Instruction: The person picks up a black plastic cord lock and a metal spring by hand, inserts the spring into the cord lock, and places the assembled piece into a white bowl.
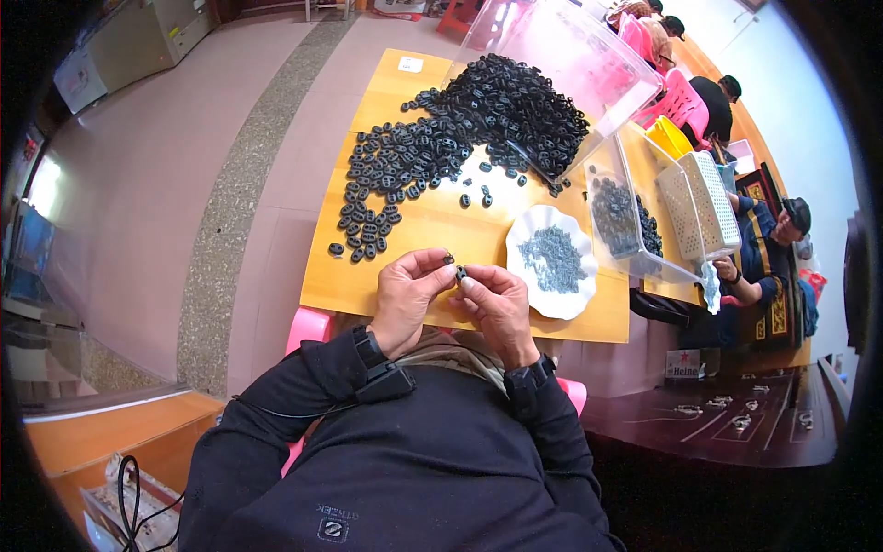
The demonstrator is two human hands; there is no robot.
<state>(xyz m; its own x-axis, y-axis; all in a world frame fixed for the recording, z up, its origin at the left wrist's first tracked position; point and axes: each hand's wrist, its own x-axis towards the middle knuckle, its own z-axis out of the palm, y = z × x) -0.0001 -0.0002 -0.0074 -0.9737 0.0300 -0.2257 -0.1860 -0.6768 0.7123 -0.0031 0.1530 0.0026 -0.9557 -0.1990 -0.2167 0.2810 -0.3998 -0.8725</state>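
Note:
My left hand and my right hand meet over the table's near edge, fingertips almost touching. The right thumb and finger pinch a small black plastic piece. Between the left thumb and forefinger is a tiny dark part, too small to name. A large heap of black oval pieces with two holes lies ahead, thinning into loose pieces toward the left. Beside my right hand stands a white scalloped plate holding many tiny grey pieces.
A large clear plastic bin lies tipped behind the heap on the wooden table. To the right are a clear box with black pieces and a white perforated basket. A person sits at the right; others sit farther back.

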